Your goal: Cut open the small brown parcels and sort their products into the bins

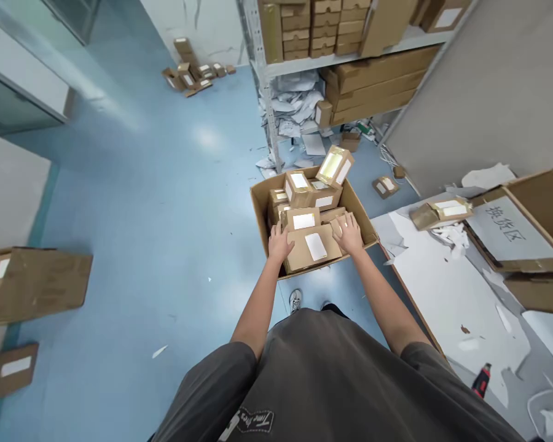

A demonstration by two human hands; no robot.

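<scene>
A large open cardboard box [260, 212] holds several smaller cartons with white labels. My left hand [280, 244] lies at its left side with fingers apart, touching the cartons near a labelled carton [304, 218]. My right hand [347, 233] rests with spread fingers over a small carton at the right side. Between my hands is a wider carton [316, 245] with a white label. One taped carton [334, 166] sits tilted on top at the back right corner. The undersides of my fingers are hidden.
A metal shelf [299, 66] with cartons and crumpled paper stands ahead. At right, a table [456, 294] carries paper, a carton [441, 213], an open box and a red-and-black cutter [482, 380]. Boxes [41, 282] stand at left, and small cartons [188, 70] lie by the far wall.
</scene>
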